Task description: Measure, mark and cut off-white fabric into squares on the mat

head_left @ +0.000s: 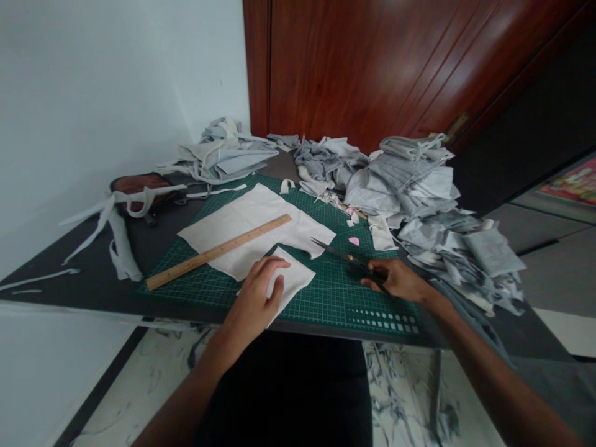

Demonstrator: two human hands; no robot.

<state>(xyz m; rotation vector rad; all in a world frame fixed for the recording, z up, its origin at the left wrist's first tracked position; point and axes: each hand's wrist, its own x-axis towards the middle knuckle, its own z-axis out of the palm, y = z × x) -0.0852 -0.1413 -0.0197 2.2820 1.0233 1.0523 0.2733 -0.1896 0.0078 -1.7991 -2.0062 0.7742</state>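
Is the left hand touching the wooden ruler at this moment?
Apart. In the head view, a strip of the large white cloth shows between the left hand and the wooden ruler.

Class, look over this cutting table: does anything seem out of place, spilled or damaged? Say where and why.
Yes: scraps, apparently cloth, litter the floor below the table. They look out of place because the fabric piles sit on top.

Pale wall (pixel 116 74) beside glossy reddish-brown wooden door (pixel 354 68), light floor (pixel 125 388) below
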